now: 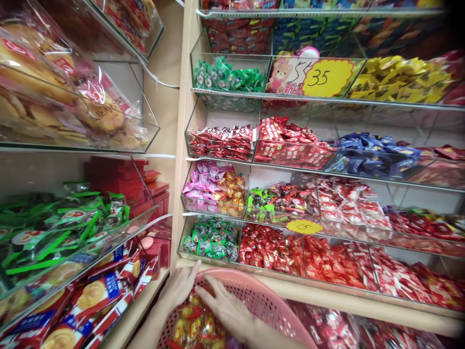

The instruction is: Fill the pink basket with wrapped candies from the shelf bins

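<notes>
A pink perforated plastic basket (259, 293) sits low in the middle of the view, with gold and red wrapped candies (196, 329) in its left part. My left hand (182, 282) is at the basket's left rim, its fingers stretched out. Inside the basket, my right hand (228, 309) lies over the candies with its fingers apart. Neither hand visibly grips a candy. Part of the candies is hidden beneath the right hand, and the basket's lower part is cut off by the frame edge.
Clear-fronted shelf bins of wrapped sweets rise ahead, including green candies (211, 240) and red candies (267, 247). A wooden ledge (345, 298) runs behind the basket. On the left are bins of packaged bread (32, 72) and blue-red snack packs (96, 293). Bagged sweets (327, 322) lie below the ledge.
</notes>
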Action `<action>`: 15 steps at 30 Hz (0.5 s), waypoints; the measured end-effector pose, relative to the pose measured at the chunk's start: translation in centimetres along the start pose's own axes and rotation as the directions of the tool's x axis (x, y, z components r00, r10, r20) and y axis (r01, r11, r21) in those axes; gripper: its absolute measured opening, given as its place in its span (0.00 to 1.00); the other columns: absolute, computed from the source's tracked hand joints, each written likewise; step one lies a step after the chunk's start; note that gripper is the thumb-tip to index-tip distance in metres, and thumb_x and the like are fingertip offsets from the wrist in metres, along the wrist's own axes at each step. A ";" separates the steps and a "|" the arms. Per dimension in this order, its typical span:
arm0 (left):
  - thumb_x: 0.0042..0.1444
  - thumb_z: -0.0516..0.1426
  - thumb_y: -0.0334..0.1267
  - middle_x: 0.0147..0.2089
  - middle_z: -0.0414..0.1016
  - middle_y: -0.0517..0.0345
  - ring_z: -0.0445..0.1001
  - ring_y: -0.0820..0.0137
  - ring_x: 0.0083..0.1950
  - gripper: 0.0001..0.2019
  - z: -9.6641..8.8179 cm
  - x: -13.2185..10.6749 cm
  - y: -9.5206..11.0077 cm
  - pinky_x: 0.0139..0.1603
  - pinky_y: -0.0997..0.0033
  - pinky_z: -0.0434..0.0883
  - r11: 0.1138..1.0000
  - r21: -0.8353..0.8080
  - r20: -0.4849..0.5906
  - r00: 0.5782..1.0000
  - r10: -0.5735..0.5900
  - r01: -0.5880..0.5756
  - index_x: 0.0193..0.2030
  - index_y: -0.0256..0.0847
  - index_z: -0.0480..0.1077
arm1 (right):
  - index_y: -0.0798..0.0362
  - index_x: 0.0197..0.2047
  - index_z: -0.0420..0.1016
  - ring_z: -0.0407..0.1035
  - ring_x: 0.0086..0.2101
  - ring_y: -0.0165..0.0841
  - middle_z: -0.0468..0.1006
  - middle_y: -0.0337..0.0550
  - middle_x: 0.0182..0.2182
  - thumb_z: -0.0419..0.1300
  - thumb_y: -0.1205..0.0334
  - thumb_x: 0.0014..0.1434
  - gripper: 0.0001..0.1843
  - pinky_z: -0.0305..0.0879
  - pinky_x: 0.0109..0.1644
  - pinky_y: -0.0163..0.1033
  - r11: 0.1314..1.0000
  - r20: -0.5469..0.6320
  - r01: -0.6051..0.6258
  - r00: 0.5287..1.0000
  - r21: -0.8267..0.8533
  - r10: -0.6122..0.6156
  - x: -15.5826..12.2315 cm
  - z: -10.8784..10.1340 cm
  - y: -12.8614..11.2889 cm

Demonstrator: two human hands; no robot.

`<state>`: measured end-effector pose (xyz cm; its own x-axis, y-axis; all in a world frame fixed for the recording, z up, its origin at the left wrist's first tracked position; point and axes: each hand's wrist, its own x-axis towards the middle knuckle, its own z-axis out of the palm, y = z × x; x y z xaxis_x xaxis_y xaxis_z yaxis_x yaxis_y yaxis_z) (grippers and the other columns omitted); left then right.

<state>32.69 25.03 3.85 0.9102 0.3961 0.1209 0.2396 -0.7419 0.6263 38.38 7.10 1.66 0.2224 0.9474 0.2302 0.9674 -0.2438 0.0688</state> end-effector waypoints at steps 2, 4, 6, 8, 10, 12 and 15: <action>0.58 0.36 0.60 0.37 0.78 0.44 0.75 0.57 0.45 0.33 0.1 0.1 -0.1 0.45 0.63 0.64 1.000 -0.010 0.005 1.000 0.005 -0.005 0.32 0.40 0.75 | 0.40 0.67 0.35 0.50 0.62 0.44 0.46 0.52 0.66 0.51 0.80 0.55 0.45 0.69 0.53 0.42 0.996 -0.001 -0.033 0.999 0.087 0.033 -0.2 0.1 0.1; 0.58 0.36 0.61 0.38 0.78 0.43 0.74 0.56 0.46 0.33 0.2 0.2 -0.3 0.45 0.62 0.64 1.000 -0.004 0.008 1.000 -0.010 0.010 0.32 0.39 0.74 | 0.40 0.67 0.37 0.49 0.62 0.46 0.44 0.52 0.67 0.50 0.81 0.55 0.45 0.68 0.53 0.45 0.986 0.008 -0.064 0.998 0.151 0.064 -0.3 0.1 0.0; 0.58 0.36 0.61 0.38 0.78 0.43 0.74 0.55 0.46 0.33 0.4 0.3 -0.4 0.46 0.61 0.64 1.000 0.001 0.007 1.000 -0.023 0.023 0.32 0.39 0.74 | 0.41 0.67 0.39 0.49 0.62 0.48 0.42 0.53 0.67 0.50 0.82 0.53 0.45 0.67 0.55 0.47 0.976 0.019 -0.098 0.995 0.194 0.096 -0.4 0.0 -0.1; 0.58 0.36 0.61 0.37 0.78 0.43 0.74 0.56 0.45 0.33 0.4 0.3 -0.5 0.45 0.62 0.64 1.000 -0.002 0.005 1.000 -0.016 0.016 0.31 0.39 0.73 | 0.42 0.67 0.42 0.49 0.62 0.48 0.41 0.52 0.67 0.51 0.83 0.52 0.44 0.65 0.56 0.47 0.964 0.022 -0.132 0.991 0.232 0.131 -0.5 -0.1 -0.2; 0.59 0.35 0.60 0.35 0.78 0.44 0.74 0.56 0.44 0.33 0.3 0.2 -0.3 0.43 0.63 0.64 1.000 0.001 0.007 1.000 -0.013 0.013 0.29 0.40 0.72 | 0.42 0.66 0.45 0.49 0.62 0.47 0.42 0.51 0.67 0.51 0.83 0.52 0.43 0.63 0.58 0.48 0.952 0.026 -0.153 0.988 0.265 0.151 -0.6 -0.1 -0.2; 0.60 0.35 0.58 0.33 0.77 0.45 0.75 0.57 0.42 0.32 0.1 0.0 0.1 0.41 0.63 0.63 1.000 0.015 0.014 1.000 -0.012 0.012 0.28 0.40 0.72 | 0.44 0.66 0.47 0.48 0.63 0.47 0.43 0.51 0.67 0.51 0.83 0.51 0.43 0.61 0.59 0.48 0.945 0.031 -0.159 0.987 0.285 0.157 -0.7 -0.1 -0.3; 0.60 0.34 0.58 0.30 0.77 0.46 0.76 0.57 0.40 0.32 -0.1 -0.1 0.6 0.39 0.64 0.63 1.000 0.023 0.022 1.000 0.002 -0.003 0.26 0.41 0.70 | 0.47 0.66 0.48 0.47 0.63 0.47 0.43 0.53 0.67 0.50 0.82 0.50 0.42 0.60 0.59 0.48 0.942 0.033 -0.167 0.986 0.291 0.165 -1.0 -0.1 -0.3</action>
<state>32.69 24.64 4.30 0.9178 0.3828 0.1056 0.2451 -0.7553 0.6078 37.83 6.22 1.54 0.3826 0.9007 0.2058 0.9094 -0.3278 -0.2559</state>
